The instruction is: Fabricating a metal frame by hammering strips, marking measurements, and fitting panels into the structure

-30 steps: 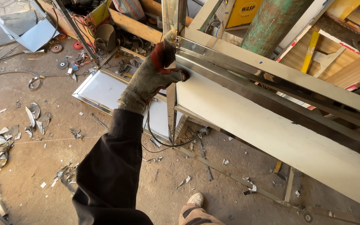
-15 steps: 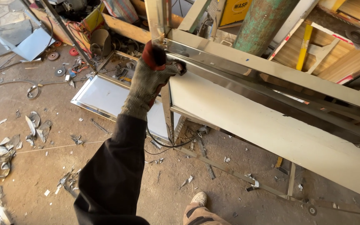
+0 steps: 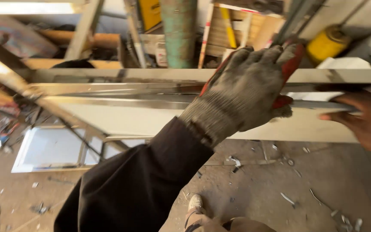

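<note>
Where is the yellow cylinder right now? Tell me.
In the head view, the yellow cylinder lies at the upper right, behind the metal rail and just right of the gloved left hand that grips the rail.

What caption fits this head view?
Gloved left hand and bare right hand grip a long metal frame above a littered floor.
</note>
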